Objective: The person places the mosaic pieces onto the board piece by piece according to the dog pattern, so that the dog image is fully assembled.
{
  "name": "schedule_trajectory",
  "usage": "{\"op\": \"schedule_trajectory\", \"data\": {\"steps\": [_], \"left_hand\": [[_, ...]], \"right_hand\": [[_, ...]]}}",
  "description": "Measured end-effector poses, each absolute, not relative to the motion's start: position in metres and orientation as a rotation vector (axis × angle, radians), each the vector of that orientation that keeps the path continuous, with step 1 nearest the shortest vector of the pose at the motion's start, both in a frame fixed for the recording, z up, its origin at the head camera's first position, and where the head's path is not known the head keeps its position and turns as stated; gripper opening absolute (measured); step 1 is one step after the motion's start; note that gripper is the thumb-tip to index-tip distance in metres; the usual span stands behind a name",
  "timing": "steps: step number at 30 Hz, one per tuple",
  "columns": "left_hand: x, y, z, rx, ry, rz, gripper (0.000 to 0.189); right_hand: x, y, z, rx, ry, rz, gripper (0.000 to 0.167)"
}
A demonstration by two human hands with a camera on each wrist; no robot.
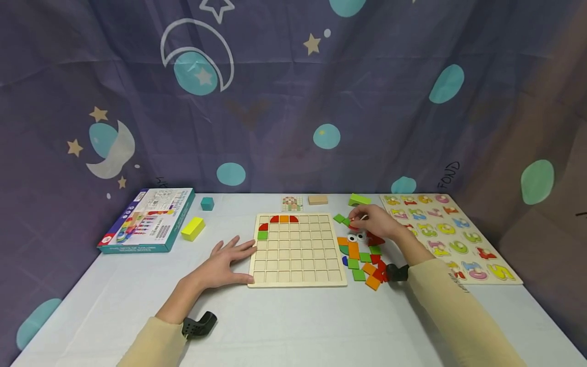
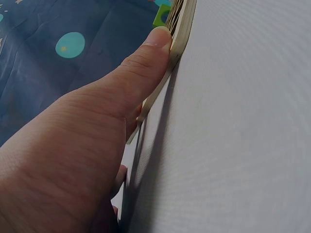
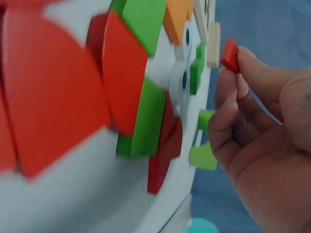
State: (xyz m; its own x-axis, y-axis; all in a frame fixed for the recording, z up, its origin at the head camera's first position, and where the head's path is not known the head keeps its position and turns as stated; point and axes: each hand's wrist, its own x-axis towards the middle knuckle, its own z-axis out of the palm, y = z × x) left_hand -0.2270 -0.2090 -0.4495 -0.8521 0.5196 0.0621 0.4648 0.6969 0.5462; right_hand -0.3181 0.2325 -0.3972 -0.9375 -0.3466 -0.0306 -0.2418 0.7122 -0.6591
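Observation:
A wooden grid board (image 1: 298, 260) lies mid-table, with red, orange and green tiles in cells toward its upper left. My left hand (image 1: 229, 264) rests at the board's left edge, fingers spread; in the left wrist view the thumb (image 2: 146, 53) touches the rim. To the right of the board, my right hand (image 1: 377, 221) is over a pile of coloured tiles (image 1: 353, 250). Between thumb and fingertips it pinches a small red tile (image 3: 230, 56), clear of the table in the right wrist view. Its exact shape is hard to tell.
A boxed set (image 1: 151, 219) lies at the left, near a yellow block (image 1: 193, 229) and a teal cube (image 1: 207, 204). Behind the board are a picture card (image 1: 292, 204), a wooden block (image 1: 318, 200) and a green block (image 1: 359, 199). A number puzzle board (image 1: 492, 255) lies at the right.

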Motion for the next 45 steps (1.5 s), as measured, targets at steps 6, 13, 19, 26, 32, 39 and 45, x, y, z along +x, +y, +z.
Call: {"op": "schedule_trajectory", "data": {"steps": [6, 13, 19, 26, 32, 39, 45], "left_hand": [[-0.227, -0.209, -0.450, 0.814, 2.808, 0.861, 0.088], [-0.227, -0.209, -0.450, 0.810, 2.807, 0.860, 0.088], [-0.227, -0.209, -0.449, 0.806, 2.801, 0.866, 0.088], [-0.228, -0.209, -0.451, 0.810, 2.810, 0.857, 0.087], [-0.228, -0.210, -0.450, 0.809, 2.810, 0.853, 0.086], [-0.227, -0.211, -0.449, 0.816, 2.804, 0.840, 0.089], [-0.227, -0.210, -0.448, 0.826, 2.812, 0.809, 0.092]], "right_hand": [[-0.315, 0.215, -0.396, -0.541, 2.696, -1.118, 0.020], [-0.311, 0.188, -0.393, -0.590, 2.636, -1.172, 0.016], [-0.310, 0.164, -0.394, -0.635, 2.593, -1.182, 0.010], [-0.308, 0.135, -0.394, -0.681, 2.491, -1.212, 0.009], [-0.302, 0.101, -0.393, -0.700, 2.407, -1.209, 0.006], [-0.299, 0.063, -0.396, -0.717, 2.373, -1.194, 0.004], [-0.299, 0.044, -0.398, -0.675, 2.372, -1.206, 0.004]]}}
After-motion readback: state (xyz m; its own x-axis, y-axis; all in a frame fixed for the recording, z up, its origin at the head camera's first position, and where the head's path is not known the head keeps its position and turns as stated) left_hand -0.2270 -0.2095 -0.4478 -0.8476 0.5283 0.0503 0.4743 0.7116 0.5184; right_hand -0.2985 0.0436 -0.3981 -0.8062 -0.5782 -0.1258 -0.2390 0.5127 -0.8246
